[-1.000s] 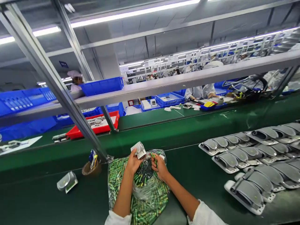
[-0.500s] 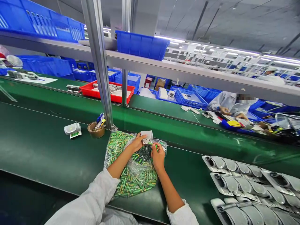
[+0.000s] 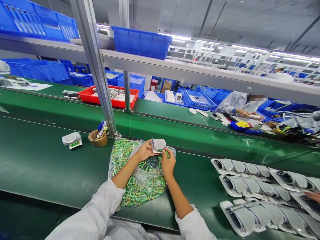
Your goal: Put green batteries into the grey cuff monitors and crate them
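Note:
My left hand [image 3: 145, 150] is shut on a small white plastic housing [image 3: 158, 145], which has its open side toward my right hand [image 3: 168, 163]. The fingers of my right hand pinch a green battery [image 3: 166, 154] right below the housing. Both hands are above a clear plastic bag [image 3: 137, 178] filled with loose green batteries, which lies on the green belt. To the right, several grey-and-white moulded devices [image 3: 240, 216] stand in rows.
A small white device [image 3: 72, 140] and a brown roll [image 3: 98, 139] holding tools sit left of the bag. A metal upright [image 3: 100, 80] rises behind it. A co-worker [image 3: 237, 104] works across the belt. Another person's hand [image 3: 313, 196] shows at the right edge.
The view has swung left and levelled since the oldest frame. The white housing has turned, and my hands have drawn closer, bringing the green battery against it.

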`<state>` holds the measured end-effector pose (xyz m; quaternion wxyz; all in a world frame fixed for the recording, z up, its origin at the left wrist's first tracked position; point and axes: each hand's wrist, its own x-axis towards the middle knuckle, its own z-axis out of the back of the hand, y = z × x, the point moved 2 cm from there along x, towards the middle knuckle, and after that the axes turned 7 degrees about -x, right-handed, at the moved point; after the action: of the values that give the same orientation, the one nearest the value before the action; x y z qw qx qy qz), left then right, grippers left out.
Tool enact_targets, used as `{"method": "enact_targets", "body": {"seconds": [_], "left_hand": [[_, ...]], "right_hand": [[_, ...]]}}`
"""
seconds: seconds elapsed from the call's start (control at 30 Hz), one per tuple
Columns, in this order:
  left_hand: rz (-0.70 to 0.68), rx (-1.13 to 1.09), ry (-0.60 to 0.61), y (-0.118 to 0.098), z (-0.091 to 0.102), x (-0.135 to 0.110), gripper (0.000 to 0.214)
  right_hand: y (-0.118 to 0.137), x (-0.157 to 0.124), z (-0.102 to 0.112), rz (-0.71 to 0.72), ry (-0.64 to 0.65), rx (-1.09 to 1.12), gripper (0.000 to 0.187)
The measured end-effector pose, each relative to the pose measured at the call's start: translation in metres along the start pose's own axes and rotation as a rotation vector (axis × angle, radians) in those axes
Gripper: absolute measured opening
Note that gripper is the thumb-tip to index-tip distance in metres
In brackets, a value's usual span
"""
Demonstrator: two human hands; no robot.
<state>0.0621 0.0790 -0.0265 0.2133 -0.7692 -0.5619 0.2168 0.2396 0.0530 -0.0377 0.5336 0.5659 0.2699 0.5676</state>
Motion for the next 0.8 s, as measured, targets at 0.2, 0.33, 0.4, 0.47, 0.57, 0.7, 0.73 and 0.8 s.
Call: {"method": "enact_targets", "body": {"seconds": [0.2, 0.33, 0.4, 0.47, 0.57, 0.7, 0.73, 0.8], "left_hand": [[0.012, 0.132, -0.107, 0.0063, -0.0028, -0.0009, 0.086], [-0.006, 0.130, -0.134, 0.0073, -0.0028, -0.0019, 0.086], [-0.019, 0.110, -0.138, 0.0065, -0.0028, -0.0025, 0.084], [-0.027, 0.092, -0.138, 0.0054, -0.0033, -0.0030, 0.082], [-0.019, 0.082, -0.136, 0.0040, -0.0041, -0.0036, 0.081], [-0.021, 0.066, -0.148, 0.0022, -0.0025, -0.0032, 0.082], [-0.025, 0.062, -0.153, 0.0019, -0.0017, -0.0029, 0.082], [-0.029, 0.056, -0.161, 0.0015, -0.0004, -0.0025, 0.082]], "right_hand": [[0.0078, -0.0005, 0.0021, 0.006, 0.025, -0.029, 0.039], [0.0100, -0.0004, 0.0009, 0.047, 0.041, -0.030, 0.037], [0.0100, -0.0001, 0.0003, 0.065, 0.050, -0.034, 0.038], [0.0099, 0.0004, -0.0001, 0.091, 0.059, -0.046, 0.037], [0.0096, 0.0021, -0.0009, 0.144, 0.091, -0.064, 0.034], [0.0076, 0.0057, -0.0033, 0.187, 0.159, -0.089, 0.031], [0.0070, 0.0067, -0.0039, 0.192, 0.175, -0.107, 0.032], [0.0065, 0.0086, -0.0048, 0.214, 0.209, -0.156, 0.033]]}}
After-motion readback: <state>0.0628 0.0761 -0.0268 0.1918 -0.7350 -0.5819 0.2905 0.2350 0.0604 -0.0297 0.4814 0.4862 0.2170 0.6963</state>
